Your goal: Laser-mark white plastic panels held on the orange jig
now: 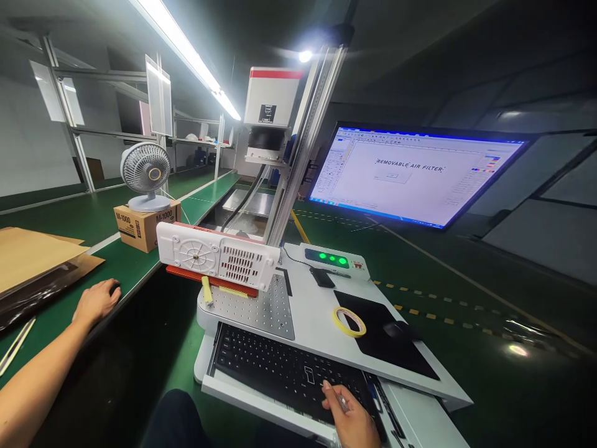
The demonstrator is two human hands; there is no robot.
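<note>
A tape roll [349,321] and mouse [396,330] lie beyond the keyboard [284,370]. The right hand [352,423], pen pinched, rests on the keys; the left hand [96,302] lies loosely curled, empty, on the desk [125,264].

A black keyboard [289,372] lay flat in a white pull-out tray at six o'clock; a small dark object [114,289] sat at nine o'clock on the green bench.

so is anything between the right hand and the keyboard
Nothing visible. The right hand already rests on the keyboard at its near right corner, a finger on the keys. The tape roll and mouse lie farther back on the tabletop.
</note>
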